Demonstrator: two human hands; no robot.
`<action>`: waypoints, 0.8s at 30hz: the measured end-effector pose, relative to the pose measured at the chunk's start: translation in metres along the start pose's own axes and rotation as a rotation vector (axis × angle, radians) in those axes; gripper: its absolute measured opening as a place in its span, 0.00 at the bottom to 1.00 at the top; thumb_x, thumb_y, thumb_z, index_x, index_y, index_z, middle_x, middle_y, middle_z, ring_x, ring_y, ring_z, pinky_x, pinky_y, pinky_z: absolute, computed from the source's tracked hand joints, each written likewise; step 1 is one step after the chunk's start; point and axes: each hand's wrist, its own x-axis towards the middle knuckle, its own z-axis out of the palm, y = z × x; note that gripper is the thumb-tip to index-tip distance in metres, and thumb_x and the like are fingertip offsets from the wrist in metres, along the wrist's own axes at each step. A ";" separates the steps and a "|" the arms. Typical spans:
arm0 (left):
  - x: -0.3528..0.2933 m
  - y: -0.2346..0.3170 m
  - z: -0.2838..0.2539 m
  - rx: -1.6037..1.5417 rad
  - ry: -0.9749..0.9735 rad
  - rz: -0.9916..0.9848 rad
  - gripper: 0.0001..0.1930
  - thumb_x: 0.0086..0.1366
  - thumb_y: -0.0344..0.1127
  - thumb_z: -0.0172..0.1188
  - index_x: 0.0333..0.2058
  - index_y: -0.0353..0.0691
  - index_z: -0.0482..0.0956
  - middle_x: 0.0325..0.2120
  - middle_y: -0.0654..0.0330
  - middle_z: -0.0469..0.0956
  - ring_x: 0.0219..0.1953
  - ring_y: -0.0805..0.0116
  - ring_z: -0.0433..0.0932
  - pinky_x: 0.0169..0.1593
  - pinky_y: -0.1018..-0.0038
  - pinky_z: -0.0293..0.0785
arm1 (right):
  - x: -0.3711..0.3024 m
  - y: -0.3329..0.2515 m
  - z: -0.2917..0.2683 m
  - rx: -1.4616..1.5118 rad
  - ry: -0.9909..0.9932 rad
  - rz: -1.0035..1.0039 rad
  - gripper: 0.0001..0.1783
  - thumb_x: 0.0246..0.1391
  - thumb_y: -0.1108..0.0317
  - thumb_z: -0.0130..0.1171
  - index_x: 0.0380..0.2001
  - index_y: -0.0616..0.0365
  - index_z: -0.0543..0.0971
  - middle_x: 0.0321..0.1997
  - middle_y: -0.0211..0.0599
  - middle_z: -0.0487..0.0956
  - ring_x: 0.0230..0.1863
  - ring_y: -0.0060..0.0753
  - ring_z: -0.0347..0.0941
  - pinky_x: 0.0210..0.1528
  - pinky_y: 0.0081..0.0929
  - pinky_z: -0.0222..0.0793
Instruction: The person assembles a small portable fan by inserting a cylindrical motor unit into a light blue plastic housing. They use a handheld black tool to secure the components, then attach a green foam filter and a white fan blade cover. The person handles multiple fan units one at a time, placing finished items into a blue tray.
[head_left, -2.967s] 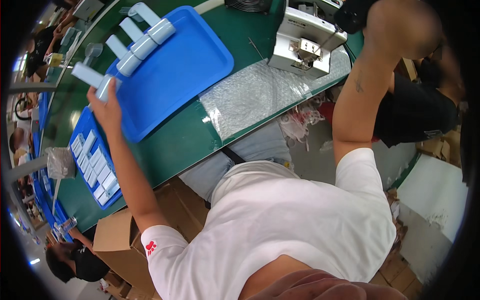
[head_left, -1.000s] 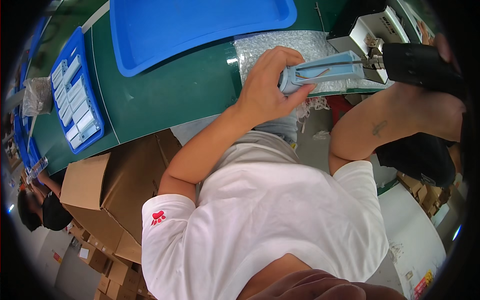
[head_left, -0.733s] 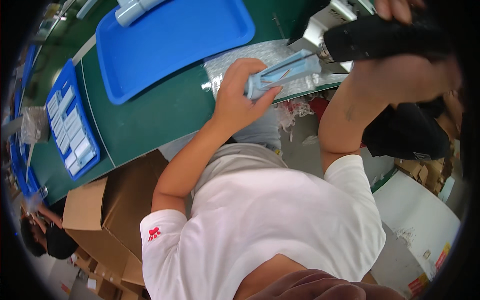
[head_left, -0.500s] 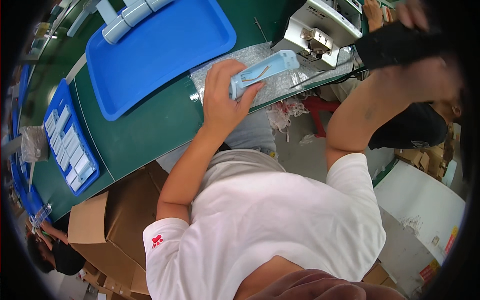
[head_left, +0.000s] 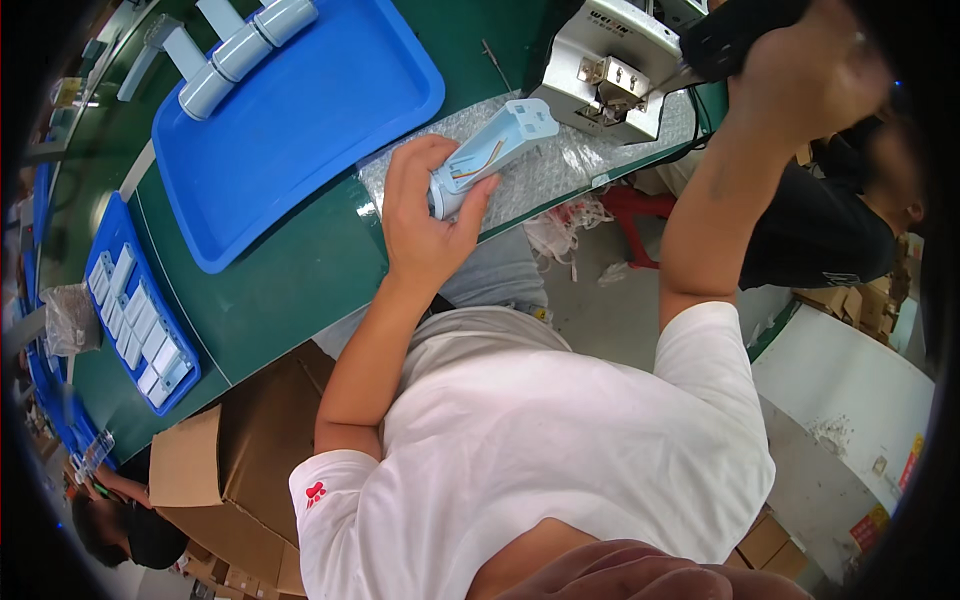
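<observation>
Your left hand (head_left: 425, 225) is clamped on the housing (head_left: 490, 155), long axis toward 2 o'clock; right hand (head_left: 800, 70) grips the driver (head_left: 735, 35).

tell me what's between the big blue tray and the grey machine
In the head view, a sheet of bubble wrap lies between the tray and the machine, with the left hand holding a pale blue part over it.

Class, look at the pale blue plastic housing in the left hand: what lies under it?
Under the pale blue plastic housing held by the left hand lies a clear bubble-wrap sheet on the green table; the hand hides the part beneath.
</observation>
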 end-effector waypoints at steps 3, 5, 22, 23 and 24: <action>0.001 -0.003 0.002 -0.021 0.007 -0.002 0.20 0.52 0.29 0.75 0.43 0.34 0.77 0.43 0.49 0.78 0.44 0.50 0.78 0.46 0.63 0.75 | -0.024 0.001 0.000 0.171 0.089 0.183 0.16 0.70 0.57 0.55 0.49 0.59 0.73 0.31 0.35 0.78 0.22 0.21 0.73 0.22 0.22 0.71; -0.002 -0.004 -0.002 -0.017 -0.008 -0.001 0.20 0.53 0.28 0.74 0.43 0.35 0.77 0.43 0.50 0.77 0.45 0.53 0.78 0.47 0.65 0.74 | -0.033 -0.014 -0.004 0.287 0.119 0.261 0.16 0.70 0.57 0.55 0.48 0.59 0.73 0.31 0.35 0.78 0.22 0.21 0.73 0.22 0.22 0.71; -0.001 -0.006 -0.004 -0.051 -0.007 0.036 0.20 0.53 0.28 0.75 0.42 0.35 0.77 0.42 0.52 0.78 0.43 0.56 0.79 0.46 0.67 0.75 | -0.042 -0.008 0.038 0.341 0.090 0.323 0.17 0.70 0.55 0.55 0.47 0.59 0.74 0.30 0.35 0.78 0.21 0.22 0.73 0.22 0.22 0.71; -0.001 -0.006 -0.005 -0.050 -0.007 0.035 0.20 0.53 0.28 0.75 0.42 0.34 0.77 0.42 0.52 0.78 0.43 0.56 0.79 0.46 0.68 0.75 | -0.042 -0.007 0.038 0.341 0.086 0.324 0.17 0.70 0.55 0.55 0.46 0.59 0.74 0.30 0.35 0.78 0.21 0.22 0.73 0.22 0.22 0.71; -0.002 -0.006 -0.005 -0.047 -0.008 0.034 0.20 0.53 0.28 0.75 0.42 0.34 0.77 0.42 0.52 0.78 0.43 0.55 0.79 0.46 0.68 0.75 | -0.042 -0.007 0.039 0.342 0.085 0.326 0.17 0.70 0.55 0.55 0.46 0.59 0.74 0.30 0.35 0.78 0.21 0.22 0.73 0.22 0.22 0.71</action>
